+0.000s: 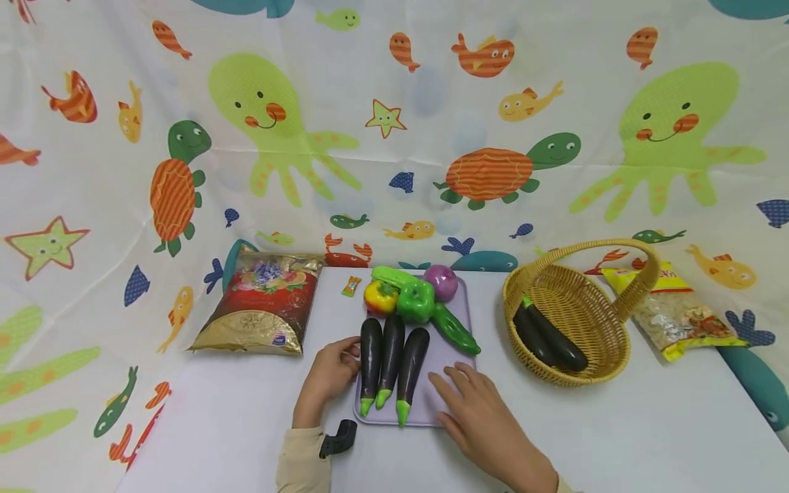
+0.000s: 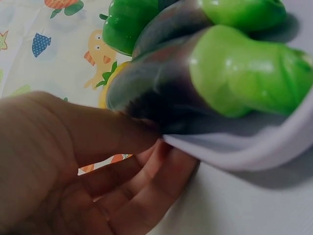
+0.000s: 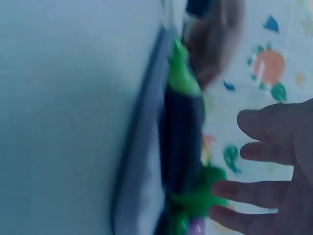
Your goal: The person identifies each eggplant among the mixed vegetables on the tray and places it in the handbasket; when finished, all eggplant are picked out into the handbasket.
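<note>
Your left hand (image 1: 331,372) is pinching, seemingly steadying, the flat lilac plastic tray (image 1: 439,351). Your spread right hand (image 1: 483,426) is probably needing the long purple eggplant (image 1: 412,366) leftward.

the person's left hand (image 1: 333,370) pinches, its thumb (image 2: 112,129) laid above the bent fingers (image 2: 151,198), the left wrist (image 1: 308,412) bare above a beige sleeve (image 1: 302,455). the right hand (image 1: 477,418) is turned with its back upward, its fingers (image 3: 254,193) spread apart and fairly straight. the right forearm slants in from the lower edge of the head view, to the right of the left one.
</note>
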Tool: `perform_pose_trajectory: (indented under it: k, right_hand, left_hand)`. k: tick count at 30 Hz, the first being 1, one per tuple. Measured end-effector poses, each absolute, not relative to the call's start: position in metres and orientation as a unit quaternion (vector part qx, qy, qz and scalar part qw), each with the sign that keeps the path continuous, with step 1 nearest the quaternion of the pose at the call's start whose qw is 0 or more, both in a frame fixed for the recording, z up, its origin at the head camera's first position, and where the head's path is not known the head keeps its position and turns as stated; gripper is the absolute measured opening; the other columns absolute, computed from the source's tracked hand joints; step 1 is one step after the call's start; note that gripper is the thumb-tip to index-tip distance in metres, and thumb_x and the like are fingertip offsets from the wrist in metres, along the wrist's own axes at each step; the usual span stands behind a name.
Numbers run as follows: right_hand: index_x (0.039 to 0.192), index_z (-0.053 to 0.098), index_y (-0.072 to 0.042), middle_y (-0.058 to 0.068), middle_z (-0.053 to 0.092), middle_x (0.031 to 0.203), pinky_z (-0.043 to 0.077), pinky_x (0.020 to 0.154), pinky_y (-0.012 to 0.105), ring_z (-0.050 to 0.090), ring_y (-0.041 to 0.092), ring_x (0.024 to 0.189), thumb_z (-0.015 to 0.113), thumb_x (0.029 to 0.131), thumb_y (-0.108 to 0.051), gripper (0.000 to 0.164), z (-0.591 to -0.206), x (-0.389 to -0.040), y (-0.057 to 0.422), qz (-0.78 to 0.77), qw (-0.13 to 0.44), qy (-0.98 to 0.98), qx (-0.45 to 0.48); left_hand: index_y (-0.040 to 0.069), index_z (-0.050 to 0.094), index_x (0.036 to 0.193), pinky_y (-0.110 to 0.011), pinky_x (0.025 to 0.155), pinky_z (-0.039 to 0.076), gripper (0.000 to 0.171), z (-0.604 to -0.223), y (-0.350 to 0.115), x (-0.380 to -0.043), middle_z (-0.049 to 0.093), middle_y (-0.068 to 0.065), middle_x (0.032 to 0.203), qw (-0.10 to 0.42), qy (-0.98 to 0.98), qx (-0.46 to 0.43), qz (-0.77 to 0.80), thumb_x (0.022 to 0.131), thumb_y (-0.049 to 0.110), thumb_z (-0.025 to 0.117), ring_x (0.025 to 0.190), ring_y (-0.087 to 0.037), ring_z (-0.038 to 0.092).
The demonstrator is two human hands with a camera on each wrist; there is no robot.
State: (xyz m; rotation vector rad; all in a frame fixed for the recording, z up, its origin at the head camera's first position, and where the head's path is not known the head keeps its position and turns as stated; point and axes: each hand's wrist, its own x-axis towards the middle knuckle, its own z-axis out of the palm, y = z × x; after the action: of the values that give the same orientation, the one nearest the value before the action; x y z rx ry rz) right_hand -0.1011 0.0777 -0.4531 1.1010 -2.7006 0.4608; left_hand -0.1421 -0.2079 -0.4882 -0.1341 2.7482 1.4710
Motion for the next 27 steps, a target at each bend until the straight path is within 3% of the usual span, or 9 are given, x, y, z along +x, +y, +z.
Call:
perform_pose_trajectory:
  k: [10, 19, 27]
  right_hand:
    - [0.129, 0.05, -0.023, 0.002, 0.054, 0.09, 0.045, 0.076, 0.039, 0.052, 0.019, 0.09, 0.063, 0.084, -0.034, 0.049, -0.475, -0.081, 0.033, 0.144, 0.073, -0.906, 0.391]
    - [0.126, 0.052, -0.021, 0.004, 0.055, 0.098, 0.046, 0.078, 0.039, 0.051, 0.02, 0.096, 0.061, 0.085, -0.034, 0.043, -0.482, -0.079, 0.027, 0.14, 0.06, -0.903, 0.401]
    - [0.105, 0.058, -0.019, -0.003, 0.051, 0.076, 0.042, 0.065, 0.03, 0.048, 0.014, 0.076, 0.07, 0.077, -0.024, 0.032, -0.485, -0.08, 0.034, 0.187, 0.148, -0.899, 0.368]
  left_hand:
    - [0.0, 0.059, 0.117, -0.025, 0.05, 0.047, 0.049, -0.489, -0.207, -0.142, 0.058, -0.008, 0.084, 0.014, 0.879, -0.047, 0.474, 0.07, -0.012, 0.053, 0.057, -0.011, 0.053]
    - [0.001, 0.06, 0.117, -0.026, 0.052, 0.047, 0.049, -0.487, -0.208, -0.141, 0.058, -0.007, 0.085, 0.011, 0.883, -0.056, 0.467, 0.07, -0.011, 0.054, 0.059, -0.012, 0.053]
    - [0.001, 0.058, 0.119, -0.026, 0.052, 0.047, 0.049, -0.489, -0.207, -0.141, 0.058, -0.007, 0.086, 0.021, 0.88, -0.052, 0.472, 0.071, -0.01, 0.055, 0.059, -0.012, 0.053]
